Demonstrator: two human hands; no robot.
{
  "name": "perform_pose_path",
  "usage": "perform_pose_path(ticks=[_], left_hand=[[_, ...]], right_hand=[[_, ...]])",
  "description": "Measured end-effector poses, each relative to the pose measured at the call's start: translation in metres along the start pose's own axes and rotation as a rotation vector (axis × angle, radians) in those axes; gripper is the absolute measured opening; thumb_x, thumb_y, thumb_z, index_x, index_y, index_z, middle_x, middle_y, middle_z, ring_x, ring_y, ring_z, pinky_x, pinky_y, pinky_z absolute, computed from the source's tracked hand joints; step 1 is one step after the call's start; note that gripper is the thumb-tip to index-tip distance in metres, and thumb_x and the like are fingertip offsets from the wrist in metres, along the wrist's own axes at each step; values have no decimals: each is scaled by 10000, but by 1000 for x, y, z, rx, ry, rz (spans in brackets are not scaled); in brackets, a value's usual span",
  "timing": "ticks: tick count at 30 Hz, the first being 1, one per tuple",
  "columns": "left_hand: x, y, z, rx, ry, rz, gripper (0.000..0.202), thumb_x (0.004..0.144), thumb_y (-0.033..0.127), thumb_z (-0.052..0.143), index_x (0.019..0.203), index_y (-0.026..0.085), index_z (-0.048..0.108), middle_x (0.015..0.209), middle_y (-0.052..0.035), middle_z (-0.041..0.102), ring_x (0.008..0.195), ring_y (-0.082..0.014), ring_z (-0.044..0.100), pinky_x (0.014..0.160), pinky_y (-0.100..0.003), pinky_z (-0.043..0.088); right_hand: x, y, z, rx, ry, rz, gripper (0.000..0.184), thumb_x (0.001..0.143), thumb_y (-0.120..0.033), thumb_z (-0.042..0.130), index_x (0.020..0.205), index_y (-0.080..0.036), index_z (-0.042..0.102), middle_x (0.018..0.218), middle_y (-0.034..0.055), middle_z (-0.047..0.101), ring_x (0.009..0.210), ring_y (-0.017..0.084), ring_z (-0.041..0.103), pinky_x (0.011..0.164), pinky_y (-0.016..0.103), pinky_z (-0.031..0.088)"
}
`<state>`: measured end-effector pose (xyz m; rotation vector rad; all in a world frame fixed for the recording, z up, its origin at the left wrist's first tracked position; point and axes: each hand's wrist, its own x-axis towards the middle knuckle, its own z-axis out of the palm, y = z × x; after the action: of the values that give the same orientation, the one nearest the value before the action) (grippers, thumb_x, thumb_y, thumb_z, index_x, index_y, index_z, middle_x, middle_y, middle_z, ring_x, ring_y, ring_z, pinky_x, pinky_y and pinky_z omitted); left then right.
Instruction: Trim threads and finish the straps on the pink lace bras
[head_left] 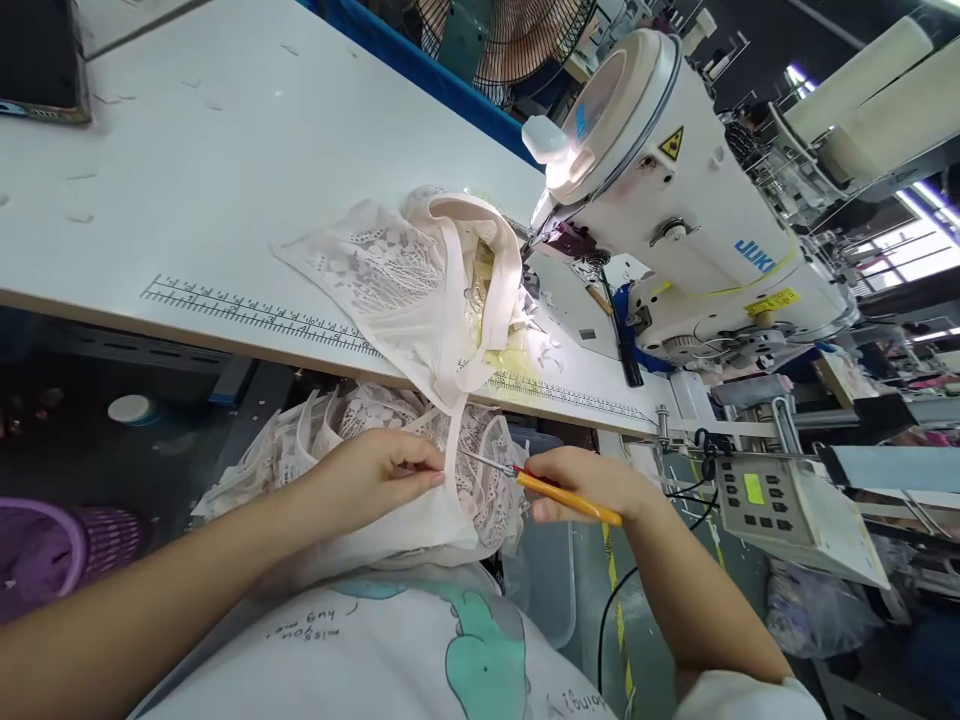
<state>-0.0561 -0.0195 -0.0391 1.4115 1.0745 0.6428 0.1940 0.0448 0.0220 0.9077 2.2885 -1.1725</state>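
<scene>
My left hand (379, 475) pinches the pale strap edge of a white lace garment (420, 290) that hangs from the table down to my lap. My right hand (589, 482) is closed round a yellow-handled seam ripper (559, 493), whose metal tip points left at the fabric right beside my left fingers. More lace fabric (300, 440) is bunched in my lap under both hands.
A white sewing table (225, 180) with a printed ruler along its front edge. A white JUKI sewing machine (675, 200) stands at right, with a control panel (780, 500) below it. A purple basket (67, 545) sits at lower left, a fan (502, 40) behind the table.
</scene>
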Motion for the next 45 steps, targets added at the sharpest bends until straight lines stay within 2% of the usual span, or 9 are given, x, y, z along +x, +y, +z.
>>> perform_pose_path(ticks=[8,15,19,22,25,32,37,42,45], left_hand=[[-3,-5,-3,19,-6,-7,246,750,376,515,760,179,664,754,-20,670,716,-163,590,664,-238,468],[-4,-3,-6,47,12,-31,236,732,370,526,728,172,654,716,-16,652,682,-149,576,629,-223,449],[-8,5,-9,53,51,-6,211,738,355,531,698,179,639,700,-11,630,658,-133,567,596,-206,441],[-12,16,-10,34,125,55,164,731,322,541,668,194,622,688,-6,617,628,-125,553,552,-201,437],[-19,29,-11,79,287,107,94,725,290,566,682,222,614,706,11,632,629,-120,551,555,-202,441],[-33,53,-6,323,501,193,50,758,276,552,729,245,578,738,40,623,645,-110,547,594,-206,446],[-31,52,2,316,529,126,145,748,346,579,839,241,539,783,25,628,671,-120,572,605,-218,468],[-29,53,1,209,466,86,501,731,370,592,1180,207,440,806,-7,619,660,-118,567,590,-217,472],[-27,59,0,107,385,67,540,716,351,598,1218,207,461,779,-9,602,674,-128,564,591,-223,474]], right_hand=[[19,-14,-17,-63,-65,-5,477,727,-638,482,650,-179,378,580,-42,340,531,87,285,483,210,241],[20,-13,-17,36,-1,16,522,663,-653,552,579,-176,357,548,-60,269,522,74,229,465,208,199],[17,-10,-6,204,214,-23,561,632,-690,562,557,-181,338,538,-65,240,519,71,209,460,207,185],[18,-15,11,351,481,-132,526,630,-683,572,634,-186,399,599,-31,401,542,97,335,494,222,282],[25,-25,33,469,676,-313,428,638,-567,654,718,-201,449,837,36,568,695,158,485,637,280,396],[34,-45,65,812,863,-302,232,714,-364,656,758,-209,490,794,25,566,662,149,517,621,287,422],[31,-48,65,1018,858,-346,331,678,-381,682,684,-200,404,738,11,552,609,120,489,561,255,411],[33,-46,73,919,1080,-363,255,721,-304,618,669,-198,392,754,27,559,633,125,498,539,249,410],[35,-44,79,824,1190,-396,213,744,-230,590,679,-203,389,759,28,562,654,131,517,566,262,419]])
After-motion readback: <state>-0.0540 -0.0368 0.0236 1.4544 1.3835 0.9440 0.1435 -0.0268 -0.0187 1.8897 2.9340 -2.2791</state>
